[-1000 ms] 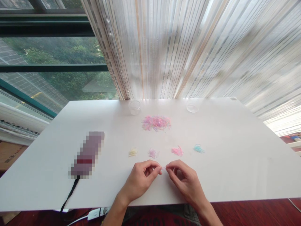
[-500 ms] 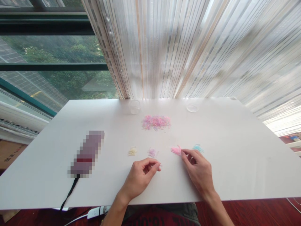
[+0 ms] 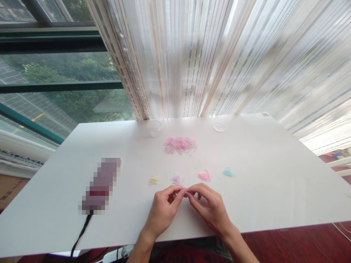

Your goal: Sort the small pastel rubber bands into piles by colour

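Observation:
My left hand (image 3: 166, 208) is closed in a pinch in front of the small lilac pile of thin strips (image 3: 177, 179). A tiny pale strip, mostly hidden, shows at its fingertips. My right hand (image 3: 210, 204) is also closed, thumb and forefinger meeting the left fingertips; whether it grips the same strip cannot be made out. Beyond the hands lie a small yellow pile (image 3: 154, 179), a pink pile (image 3: 204, 176) and a light blue pile (image 3: 228, 172) of thin strips. Farther back spreads a larger mixed pink and lilac pile (image 3: 180, 145).
A clear round container (image 3: 155, 128) stands at the back of the white table (image 3: 260, 182), with a clear round lid (image 3: 219, 126) to its right. On the left lies a blurred-out purplish object (image 3: 101, 186) with a black cord (image 3: 79, 233). A striped curtain (image 3: 186, 58) hangs behind.
My right hand has moved left and nearer, from the pink pile to the fingertips of my left hand. My left hand has stayed nearly in place, pinching. The camera view has shifted slightly.

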Tool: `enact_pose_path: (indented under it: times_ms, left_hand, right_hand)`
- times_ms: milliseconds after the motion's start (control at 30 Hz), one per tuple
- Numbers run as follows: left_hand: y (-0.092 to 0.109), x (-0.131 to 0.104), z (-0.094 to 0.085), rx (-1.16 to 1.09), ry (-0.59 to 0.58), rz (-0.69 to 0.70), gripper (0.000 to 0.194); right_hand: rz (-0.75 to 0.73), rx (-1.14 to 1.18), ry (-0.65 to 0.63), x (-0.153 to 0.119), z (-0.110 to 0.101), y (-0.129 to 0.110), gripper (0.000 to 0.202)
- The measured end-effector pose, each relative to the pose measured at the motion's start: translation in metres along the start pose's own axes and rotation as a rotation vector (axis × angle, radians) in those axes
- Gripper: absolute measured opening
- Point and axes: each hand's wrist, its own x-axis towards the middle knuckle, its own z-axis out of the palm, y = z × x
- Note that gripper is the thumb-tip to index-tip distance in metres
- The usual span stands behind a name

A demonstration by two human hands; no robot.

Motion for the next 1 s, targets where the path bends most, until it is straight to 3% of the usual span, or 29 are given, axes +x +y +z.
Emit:
enact_pose_path:
  times_ms: [267,533,1000]
  left_hand:
    - [0.0011,-0.0017,-0.0038,0.053,-0.058,0.035,0.033]
    - [-0.0020,-0.0013,-0.0028,0.052,-0.026,0.055,0.029]
    - [-0.0044,-0.0007,-0.0021,0.020,0.044,0.024,0.030]
  right_hand:
    - [0.130,0.019,0.026,-0.0007,-0.0034,0.0020,0.013]
    - [0.226,0.052,0.052,-0.0017,-0.0065,0.0036,0.015]
    - [0.219,0.081,0.049,-0.0026,-0.0067,0.0032,0.014]
